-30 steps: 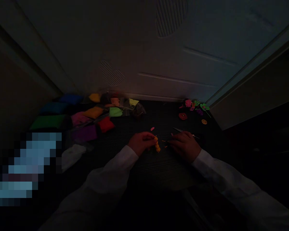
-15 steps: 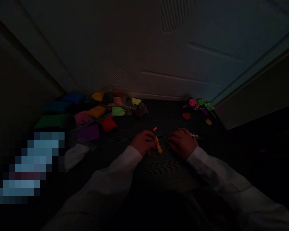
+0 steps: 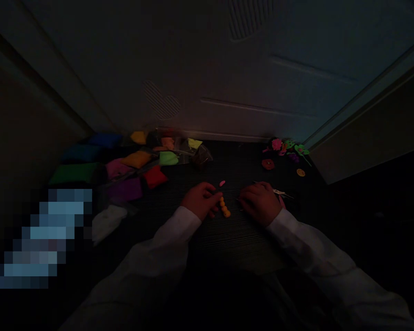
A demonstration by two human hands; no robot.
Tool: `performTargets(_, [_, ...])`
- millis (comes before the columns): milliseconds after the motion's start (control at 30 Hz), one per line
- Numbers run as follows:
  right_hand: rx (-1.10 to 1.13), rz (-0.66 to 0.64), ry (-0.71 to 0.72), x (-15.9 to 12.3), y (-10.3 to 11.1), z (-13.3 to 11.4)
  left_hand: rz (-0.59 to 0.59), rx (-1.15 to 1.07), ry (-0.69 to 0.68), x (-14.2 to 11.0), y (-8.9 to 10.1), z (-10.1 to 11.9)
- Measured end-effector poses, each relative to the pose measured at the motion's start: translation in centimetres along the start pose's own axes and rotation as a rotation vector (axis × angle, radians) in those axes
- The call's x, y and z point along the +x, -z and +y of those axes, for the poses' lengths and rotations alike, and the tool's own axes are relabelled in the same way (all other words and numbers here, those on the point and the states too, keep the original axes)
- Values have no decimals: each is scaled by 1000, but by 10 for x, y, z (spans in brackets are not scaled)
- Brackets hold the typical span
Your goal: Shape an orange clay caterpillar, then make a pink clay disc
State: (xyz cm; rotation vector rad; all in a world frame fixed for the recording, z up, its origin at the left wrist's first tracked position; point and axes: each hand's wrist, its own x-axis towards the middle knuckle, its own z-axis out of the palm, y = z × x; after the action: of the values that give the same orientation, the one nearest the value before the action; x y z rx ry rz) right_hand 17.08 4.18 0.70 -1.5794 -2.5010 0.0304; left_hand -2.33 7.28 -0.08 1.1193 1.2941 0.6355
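Beaded orange balls form a small caterpillar-like clay figure [image 3: 224, 208] on the dark table in front of me. My left hand [image 3: 200, 201] pinches its upper end between thumb and fingers, covering that tip. Just beyond these fingertips lies a small pink clay piece [image 3: 222, 183]. To the right of the figure, apart from it, my right hand [image 3: 261, 202] rests low over the table with curled fingers. A thin pale tip pokes out by its fingertips; the rest is hidden. Beside that hand lies a metal tool [image 3: 279, 192] resembling scissors, partly covered.
Bags of coloured clay lie at left, among them a green one [image 3: 75, 174], a purple one [image 3: 125, 189], a red one [image 3: 155, 177] and a white one [image 3: 109, 221]. Clay flowers [image 3: 277, 144], a red piece [image 3: 268, 164] and a yellow disc [image 3: 301, 172] sit at back right, before a pale panel [image 3: 193, 59].
My left hand has shifted slightly left, its fingers now covering the figure's upper tip. The orange figure has moved a little with it. My right hand stays nearly still.
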Motion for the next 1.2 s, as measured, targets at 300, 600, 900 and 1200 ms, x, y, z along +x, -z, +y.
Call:
performTargets(300, [227, 314, 17, 22, 1, -16, 193, 448, -661, 1, 11, 1])
performTargets(600, [228, 379, 100, 14, -4, -23, 113, 543, -771, 3, 8, -3])
performTargets(900, [240, 426, 124, 14, -5, -22, 69, 432, -707, 3, 7, -2])
performTargets(1200, [217, 413, 99, 14, -6, -21, 135, 456, -733, -1, 6, 0])
